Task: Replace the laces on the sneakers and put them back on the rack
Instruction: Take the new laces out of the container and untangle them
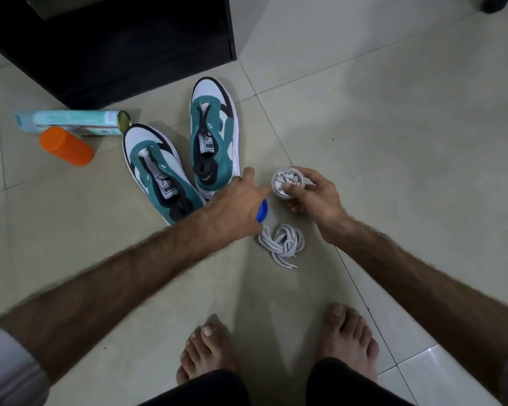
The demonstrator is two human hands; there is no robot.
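Two teal-and-white sneakers stand side by side on the tiled floor with no laces in their eyelets, the left one (pixel 156 168) nearer me, the right one (pixel 214 124) farther. My right hand (pixel 320 200) grips a small white round container (pixel 286 180) stuffed with coiled white laces. My left hand (pixel 235 206) holds a blue lid (pixel 263 210) under its curled fingers, and its forefinger points at the container's rim. A loose bundle of pale grey laces (pixel 282 241) lies on the floor just below both hands.
The black shoe rack (pixel 115 48) stands at the back left. In front of it lie an orange cylinder (pixel 66 146), a pale teal tube and box (pixel 71 118) and a gold lid (pixel 123 120). My bare feet (pixel 208 350) are at the bottom.
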